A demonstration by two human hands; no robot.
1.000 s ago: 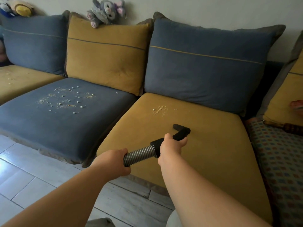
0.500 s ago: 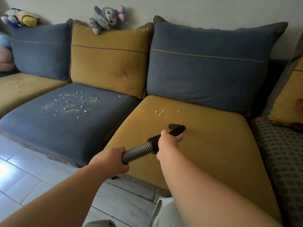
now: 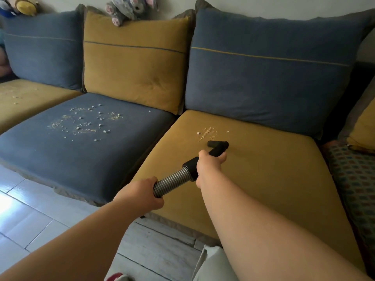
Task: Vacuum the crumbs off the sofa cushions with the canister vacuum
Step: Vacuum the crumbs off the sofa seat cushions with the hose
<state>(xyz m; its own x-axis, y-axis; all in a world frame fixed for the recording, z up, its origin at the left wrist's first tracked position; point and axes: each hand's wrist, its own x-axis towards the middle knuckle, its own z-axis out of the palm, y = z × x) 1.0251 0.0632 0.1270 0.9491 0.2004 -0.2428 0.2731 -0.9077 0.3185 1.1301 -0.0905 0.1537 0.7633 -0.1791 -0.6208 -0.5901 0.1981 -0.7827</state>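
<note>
Where crumbs [image 3: 207, 132] lie, two hands; one nozzle [image 3: 218, 144]

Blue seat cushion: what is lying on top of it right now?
On the blue seat cushion lies a scatter of pale crumbs, with one stray bit near its back edge. Nothing else rests there; the nozzle is over the yellow seat cushion.

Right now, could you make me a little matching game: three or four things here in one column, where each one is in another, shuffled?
Things:
1. plush toy
2. big crumb patch
3. nozzle
4. left hand

Places:
A. on the blue seat cushion
B. gripping the ribbed hose
C. atop the mustard back cushion
D. on the mustard seat cushion, just short of a small crumb patch

Pairs: 1-C, 2-A, 3-D, 4-B
</note>
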